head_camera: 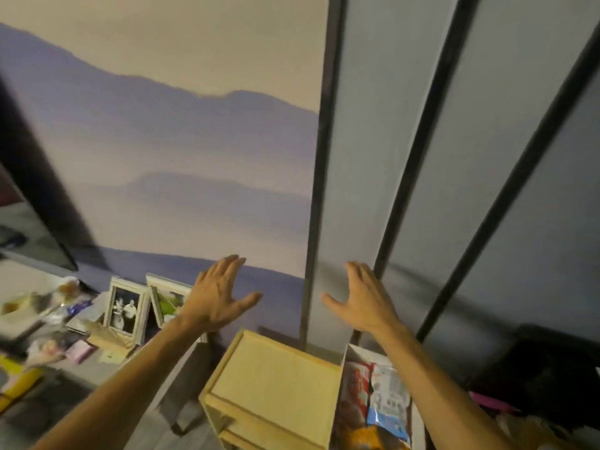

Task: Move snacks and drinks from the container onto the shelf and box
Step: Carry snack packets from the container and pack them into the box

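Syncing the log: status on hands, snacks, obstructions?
Left hand open, empty, raised. Right hand same. Snack packets in white container beside wooden box. No obstruction seen over either.

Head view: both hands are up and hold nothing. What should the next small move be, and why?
Probably lower the right hand to the snack packets in the white container and grip one. Both it and the left hand are open and hold nothing, the packets lie just below the right forearm, and the wooden box stands right beside the container.
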Motion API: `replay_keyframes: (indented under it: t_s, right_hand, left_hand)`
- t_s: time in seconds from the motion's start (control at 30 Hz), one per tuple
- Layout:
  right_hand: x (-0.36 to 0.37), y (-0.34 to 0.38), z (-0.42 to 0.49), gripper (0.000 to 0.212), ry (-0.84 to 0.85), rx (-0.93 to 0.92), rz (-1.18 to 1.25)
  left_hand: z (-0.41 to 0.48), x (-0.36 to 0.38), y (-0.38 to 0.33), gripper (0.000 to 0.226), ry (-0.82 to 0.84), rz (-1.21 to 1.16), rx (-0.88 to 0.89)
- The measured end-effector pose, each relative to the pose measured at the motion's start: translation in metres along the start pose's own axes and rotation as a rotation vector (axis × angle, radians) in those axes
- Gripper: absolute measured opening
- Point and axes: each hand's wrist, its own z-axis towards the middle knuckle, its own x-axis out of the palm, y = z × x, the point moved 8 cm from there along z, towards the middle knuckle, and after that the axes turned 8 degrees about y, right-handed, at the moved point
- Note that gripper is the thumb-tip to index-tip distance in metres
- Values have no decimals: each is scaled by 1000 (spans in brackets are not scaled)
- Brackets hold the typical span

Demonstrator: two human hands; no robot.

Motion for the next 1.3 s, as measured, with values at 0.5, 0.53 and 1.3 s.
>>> replay_keyframes:
  t_s: [0.5,0.53,1.3]
  right_hand:
    - [51,421,55,108,99,-505,37]
    - [61,448,54,108,112,-533,32]
    - [319,942,69,83,540,-1089,-41]
  left_hand:
    - [-221,-204,300,92,-248,59,-495]
    - [-239,-210,317,93,-251,58,-528]
    - [-486,-221,672,100,-239,-4,-1176]
